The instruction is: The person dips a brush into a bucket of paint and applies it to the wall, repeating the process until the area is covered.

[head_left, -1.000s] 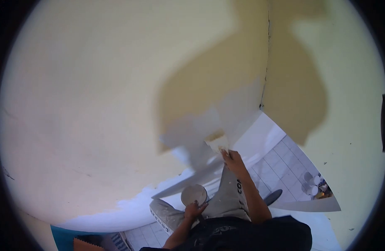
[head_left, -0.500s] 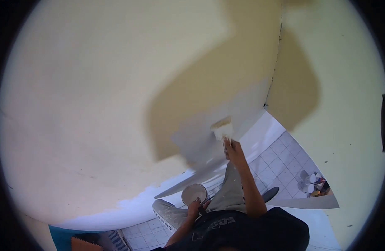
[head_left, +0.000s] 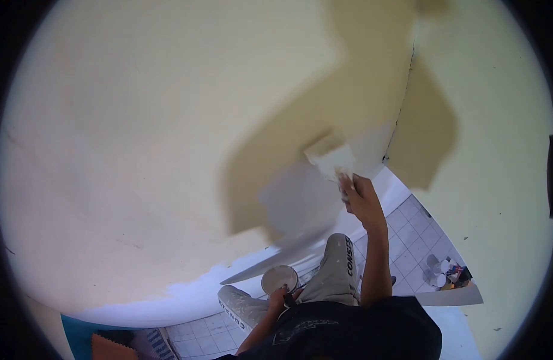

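Observation:
My right hand [head_left: 360, 197] is closed around the handle of a wide paintbrush [head_left: 335, 158]. The bristles lie against the yellowish wall [head_left: 168, 120], at the upper edge of a freshly coated whitish patch [head_left: 300, 201]. My shadow falls across this part of the wall. Low in front of my body, my left hand [head_left: 278, 298] grips the near rim of a round paint bucket [head_left: 280, 278]. Light-coloured paint shows inside it. Some of the left fingers are hidden by the bucket.
A cracked wall corner [head_left: 397, 120] runs down to my right. Cups and small items [head_left: 442, 273] stand on the tiled floor [head_left: 402, 234] at the right. An orange zigzag-edged piece [head_left: 113, 348] lies at lower left. White paint [head_left: 186, 294] covers the wall's lower strip.
My right hand and the brush have moved up and to the right along the wall, above the pale patch. The left hand and the bucket have stayed nearly in place.

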The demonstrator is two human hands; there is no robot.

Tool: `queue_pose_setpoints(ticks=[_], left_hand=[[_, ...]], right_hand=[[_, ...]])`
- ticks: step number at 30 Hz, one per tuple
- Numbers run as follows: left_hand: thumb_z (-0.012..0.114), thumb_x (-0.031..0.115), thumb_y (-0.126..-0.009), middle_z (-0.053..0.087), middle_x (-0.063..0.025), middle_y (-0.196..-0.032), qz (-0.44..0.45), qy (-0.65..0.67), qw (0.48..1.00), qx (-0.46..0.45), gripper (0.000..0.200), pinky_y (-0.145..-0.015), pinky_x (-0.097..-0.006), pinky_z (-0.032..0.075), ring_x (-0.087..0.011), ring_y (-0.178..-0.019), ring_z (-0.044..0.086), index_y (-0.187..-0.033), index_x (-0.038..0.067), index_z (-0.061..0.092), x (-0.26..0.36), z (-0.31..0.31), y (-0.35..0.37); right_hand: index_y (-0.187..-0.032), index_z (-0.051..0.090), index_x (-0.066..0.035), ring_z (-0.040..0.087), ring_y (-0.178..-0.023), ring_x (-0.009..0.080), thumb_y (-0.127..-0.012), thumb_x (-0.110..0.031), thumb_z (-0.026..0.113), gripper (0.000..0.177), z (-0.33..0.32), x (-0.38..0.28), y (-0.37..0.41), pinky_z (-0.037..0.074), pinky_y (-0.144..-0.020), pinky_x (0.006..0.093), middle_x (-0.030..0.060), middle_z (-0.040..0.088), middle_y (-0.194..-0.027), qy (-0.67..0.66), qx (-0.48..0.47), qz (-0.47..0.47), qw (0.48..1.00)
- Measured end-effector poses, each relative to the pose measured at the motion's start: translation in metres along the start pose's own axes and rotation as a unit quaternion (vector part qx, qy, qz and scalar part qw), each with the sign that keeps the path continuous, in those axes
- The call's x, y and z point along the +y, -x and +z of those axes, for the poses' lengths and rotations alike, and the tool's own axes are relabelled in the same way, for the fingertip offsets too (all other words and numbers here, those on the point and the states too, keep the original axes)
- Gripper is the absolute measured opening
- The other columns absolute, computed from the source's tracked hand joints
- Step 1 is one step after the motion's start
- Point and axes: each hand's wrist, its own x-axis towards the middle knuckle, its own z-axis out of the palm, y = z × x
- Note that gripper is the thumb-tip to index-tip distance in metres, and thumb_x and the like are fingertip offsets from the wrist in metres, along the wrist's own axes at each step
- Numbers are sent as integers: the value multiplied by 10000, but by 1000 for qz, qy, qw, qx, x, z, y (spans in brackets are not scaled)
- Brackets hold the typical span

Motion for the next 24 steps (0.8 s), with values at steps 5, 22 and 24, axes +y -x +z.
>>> queue_pose_setpoints(ticks=[5,22,24], left_hand=[[600,585,-811,658,-243,-843,-4,24,1000,18,630,-754,-436,508,-397,-847,645,-899,-37,638,-8,5,-11],[548,677,-793,649,-280,-916,-42,34,997,-54,794,-830,-452,484,-407,-924,634,-1036,-77,603,-4,-5,-5],[540,676,-800,654,-269,-896,-32,16,999,-24,779,-806,-455,491,-404,-904,640,-1026,-67,604,-6,3,-6]], right_hand=[[-746,497,-73,353,-457,23,-962,-409,519,400,31,62,-10,288,-392,191,-46,408,-577,-100,-18,67,993],[-734,484,-95,342,-463,24,-977,-396,499,387,31,54,-20,280,-403,199,-49,415,-582,-112,-8,28,993],[-735,474,-98,341,-467,25,-976,-395,501,384,45,94,-13,280,-405,198,-47,413,-588,-156,1,52,986]])
